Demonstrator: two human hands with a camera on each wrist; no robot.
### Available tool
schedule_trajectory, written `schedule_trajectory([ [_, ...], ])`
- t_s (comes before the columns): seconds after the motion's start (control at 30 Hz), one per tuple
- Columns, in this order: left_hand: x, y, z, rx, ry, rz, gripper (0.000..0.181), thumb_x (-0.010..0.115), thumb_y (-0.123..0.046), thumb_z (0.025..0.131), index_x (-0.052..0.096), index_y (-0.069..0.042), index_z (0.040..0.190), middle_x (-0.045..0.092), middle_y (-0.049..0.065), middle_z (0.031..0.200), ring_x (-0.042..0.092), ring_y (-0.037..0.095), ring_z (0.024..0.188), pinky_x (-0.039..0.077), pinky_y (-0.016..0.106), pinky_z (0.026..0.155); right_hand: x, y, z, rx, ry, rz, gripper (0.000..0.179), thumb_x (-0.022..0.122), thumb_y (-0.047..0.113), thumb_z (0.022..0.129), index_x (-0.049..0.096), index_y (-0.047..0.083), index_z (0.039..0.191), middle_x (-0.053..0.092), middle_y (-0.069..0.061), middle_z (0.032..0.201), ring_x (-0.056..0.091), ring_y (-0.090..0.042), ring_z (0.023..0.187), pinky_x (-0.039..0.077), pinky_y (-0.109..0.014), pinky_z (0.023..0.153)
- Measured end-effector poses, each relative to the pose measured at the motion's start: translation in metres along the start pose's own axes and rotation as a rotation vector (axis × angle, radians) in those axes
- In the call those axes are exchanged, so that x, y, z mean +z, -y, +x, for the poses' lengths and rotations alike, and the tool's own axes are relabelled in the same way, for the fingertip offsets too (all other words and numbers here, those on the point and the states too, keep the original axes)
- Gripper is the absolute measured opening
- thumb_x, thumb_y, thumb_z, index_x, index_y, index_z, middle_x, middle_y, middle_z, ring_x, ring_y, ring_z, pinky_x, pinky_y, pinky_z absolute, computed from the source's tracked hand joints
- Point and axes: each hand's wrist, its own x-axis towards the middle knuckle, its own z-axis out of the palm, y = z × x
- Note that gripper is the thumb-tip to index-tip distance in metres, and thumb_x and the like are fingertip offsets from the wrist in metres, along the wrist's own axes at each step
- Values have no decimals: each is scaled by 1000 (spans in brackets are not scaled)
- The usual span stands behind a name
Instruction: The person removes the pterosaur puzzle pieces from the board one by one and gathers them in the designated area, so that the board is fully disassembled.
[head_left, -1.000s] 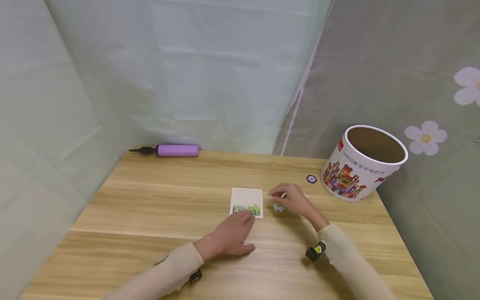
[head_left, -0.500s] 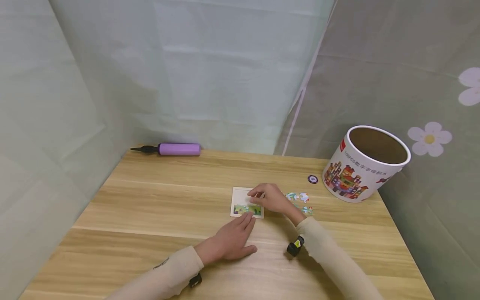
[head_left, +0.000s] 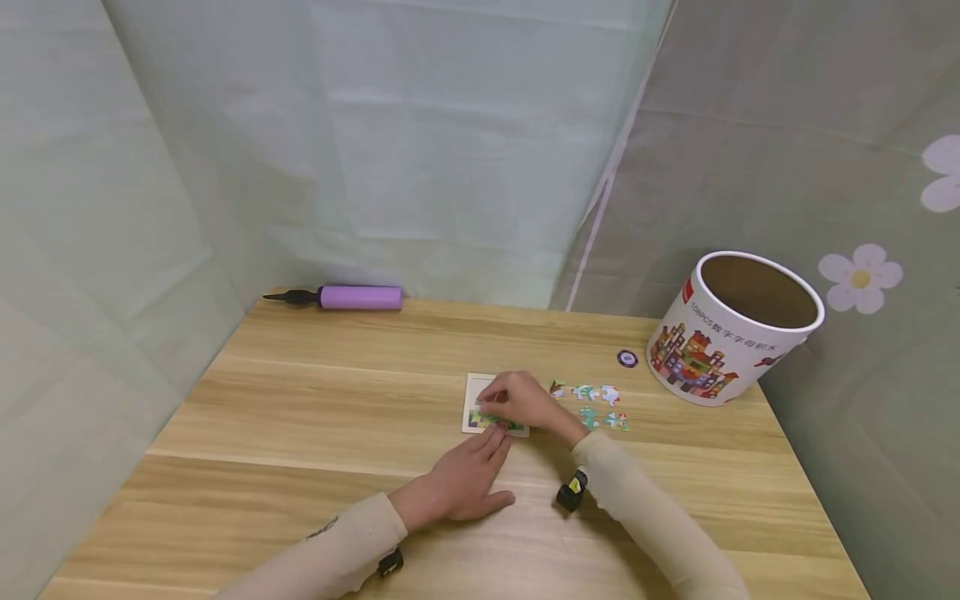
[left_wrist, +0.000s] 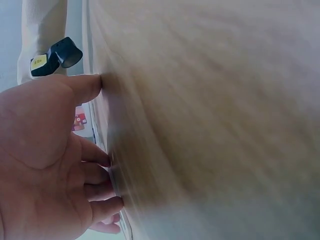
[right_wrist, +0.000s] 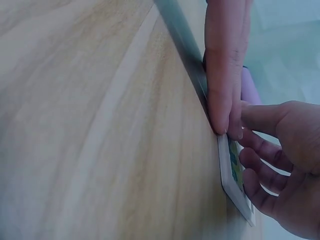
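A small square puzzle tray (head_left: 472, 390) lies on the wooden table, with a strip of green puzzle pieces (head_left: 475, 421) filling its near side. My left hand (head_left: 459, 482) lies with straight fingers, its fingertips on the tray's near edge. Over the tray, my right hand (head_left: 523, 402) pinches a small puzzle piece between thumb and fingers, mostly hidden by them. The right wrist view shows the tray's pale rim (right_wrist: 226, 167) from the side, right under both hands' fingertips. Several loose puzzle pieces (head_left: 610, 395) lie to the right of the tray.
A large white printed bucket (head_left: 690, 358) stands at the back right, beside a dark round chip (head_left: 627, 358). Along the back edge lies a purple hand pump (head_left: 362, 297). Cloth walls enclose the table's back and sides.
My right hand has moved left from the loose pieces to over the tray and lowered its fingertips to the green strip. The left hand has stayed at the tray's edge.
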Motion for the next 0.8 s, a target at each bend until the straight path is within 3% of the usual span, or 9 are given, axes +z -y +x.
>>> schedule_trajectory([
  [0.8, 2, 3, 0, -7, 4, -47, 80, 49, -54, 103, 37, 7, 154, 31, 23, 163, 28, 31, 153, 26, 35, 124, 5, 9, 5, 54, 5, -19, 6, 81, 21, 89, 78, 17, 87, 69, 9, 82, 60, -2, 77, 52, -24, 75],
])
